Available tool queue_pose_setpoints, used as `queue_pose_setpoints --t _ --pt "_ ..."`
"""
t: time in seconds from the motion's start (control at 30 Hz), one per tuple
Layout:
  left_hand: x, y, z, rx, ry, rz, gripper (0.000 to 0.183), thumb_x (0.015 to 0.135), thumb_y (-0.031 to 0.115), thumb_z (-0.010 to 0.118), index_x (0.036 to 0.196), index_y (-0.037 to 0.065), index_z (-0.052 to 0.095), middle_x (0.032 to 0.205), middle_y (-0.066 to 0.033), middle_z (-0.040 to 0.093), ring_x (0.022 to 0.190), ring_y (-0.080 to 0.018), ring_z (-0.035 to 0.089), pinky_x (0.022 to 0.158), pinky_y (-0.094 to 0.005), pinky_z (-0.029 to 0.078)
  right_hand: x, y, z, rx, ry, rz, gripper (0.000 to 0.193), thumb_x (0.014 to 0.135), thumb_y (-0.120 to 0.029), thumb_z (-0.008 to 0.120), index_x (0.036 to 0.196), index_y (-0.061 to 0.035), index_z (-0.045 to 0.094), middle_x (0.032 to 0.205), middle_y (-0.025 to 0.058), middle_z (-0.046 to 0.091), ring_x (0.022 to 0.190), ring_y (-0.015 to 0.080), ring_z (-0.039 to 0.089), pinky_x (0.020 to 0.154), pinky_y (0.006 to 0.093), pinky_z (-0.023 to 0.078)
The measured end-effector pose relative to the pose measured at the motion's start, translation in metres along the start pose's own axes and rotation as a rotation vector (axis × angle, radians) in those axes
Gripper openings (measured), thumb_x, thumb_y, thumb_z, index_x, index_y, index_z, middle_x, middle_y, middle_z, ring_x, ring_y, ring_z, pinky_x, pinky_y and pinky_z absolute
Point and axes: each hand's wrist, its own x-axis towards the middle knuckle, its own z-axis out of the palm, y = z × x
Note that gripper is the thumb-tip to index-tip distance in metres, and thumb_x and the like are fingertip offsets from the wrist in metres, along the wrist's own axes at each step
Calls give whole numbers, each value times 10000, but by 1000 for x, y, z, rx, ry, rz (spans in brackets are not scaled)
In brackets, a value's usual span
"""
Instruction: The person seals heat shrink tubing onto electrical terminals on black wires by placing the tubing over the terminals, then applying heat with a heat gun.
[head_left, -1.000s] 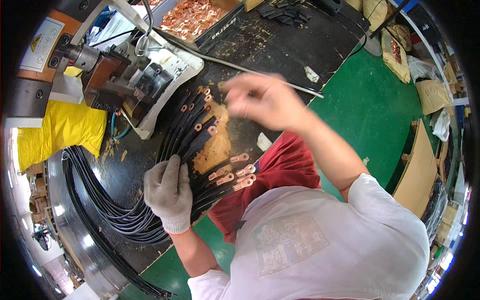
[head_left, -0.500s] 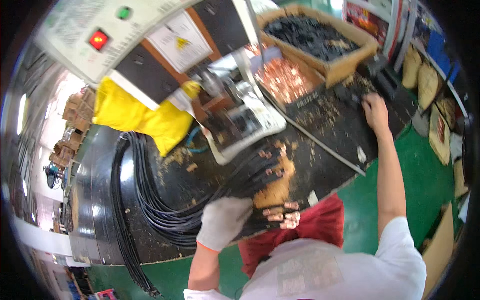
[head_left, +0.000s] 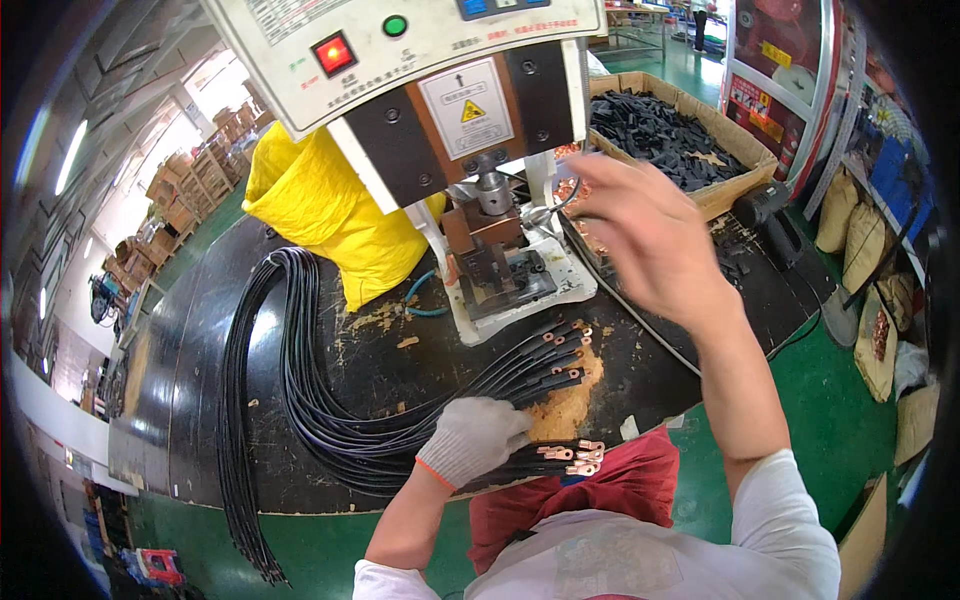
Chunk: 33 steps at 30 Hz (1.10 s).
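My left hand, in a pale knit glove, is closed over black cables near the table's front edge. Copper lugs on cable ends stick out to its right. Just beyond that hand, more cable ends with copper ring lugs and black sleeves fan out across the worn tabletop. My bare right hand is raised above the table, right of the bench press, blurred by motion. Its fingers look apart, and I make out nothing between them. It partly hides a bin of copper lugs.
Behind stands a cardboard box of black sleeves. A heat gun lies at the table's right end. A yellow bag sits left of the press. A grey cord crosses the tabletop. Filled sacks stand on the right.
My right hand has come from beside the heat gun, leftward and up, to near the press. My left hand has shifted slightly right on the cables. The view has swung, showing more of the press.
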Motion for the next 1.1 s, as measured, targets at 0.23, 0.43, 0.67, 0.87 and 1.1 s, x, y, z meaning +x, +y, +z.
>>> queue_pose_setpoints --t 0.23,0.43,0.67,0.87,1.1 --pt "-20 -4 4 -119 84 49 234 936 263 628 1124 181 741 1005 -66 732 969 -292 707 803 -435 577 123 -38 71 -208 79 -181 120 860 -117 702 924 -54 622 1523 93 543 960 289 702 777 395 586" --pt "-29 3 17 -118 92 77 198 914 240 631 1051 167 754 988 -59 734 942 -285 713 792 -431 581 110 -66 79 -377 -100 25 44 858 -107 636 888 -77 629 1472 101 594 909 286 718 747 403 600" --pt "-44 -10 21 -137 265 38 130 898 226 614 872 144 712 863 -90 687 843 -313 701 710 -457 567 42 -53 59 207 -142 64 164 929 -139 663 1041 -72 763 903 141 740 717 285 728 655 407 576" --pt "-9 -7 14 -80 99 14 171 906 261 683 939 98 727 852 -110 673 843 -323 691 756 -446 561 -100 -69 25 430 -242 756 285 1029 -68 551 1265 -40 709 846 71 686 659 104 646 594 265 522" --pt "2 2 11 -166 84 161 211 882 270 716 981 84 699 879 -124 658 841 -333 688 741 -450 561 -175 -90 -4 537 -267 1220 314 1029 -42 561 1325 -30 665 890 33 583 695 78 570 596 241 480"
